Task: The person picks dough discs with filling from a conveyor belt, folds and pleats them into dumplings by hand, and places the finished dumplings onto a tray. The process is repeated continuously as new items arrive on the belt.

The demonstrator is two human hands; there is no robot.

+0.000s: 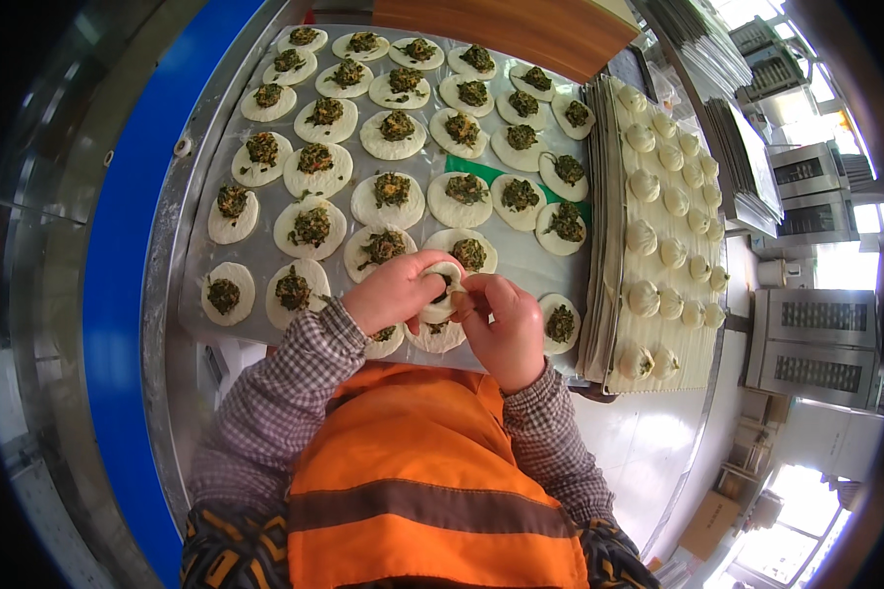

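Observation:
Between my two hands, just above the near edge of the worktable, a stuffed bun is held with its dough wall raised and dark filling visible in the opening. My left hand cups it from the left, thumb at the opening. The fingers of my right hand pinch the dough rim on the right side. Flat dough rounds topped with chopped green filling lie in rows in front of me; some sit partly under my hands. One filled dough round lies right of my right hand.
To the right, a tray holds rows of closed, pleated buns. Stacked trays stand beyond it. A wooden board lies at the table's far side. A blue strip runs along the left, and metal cabinets stand far right.

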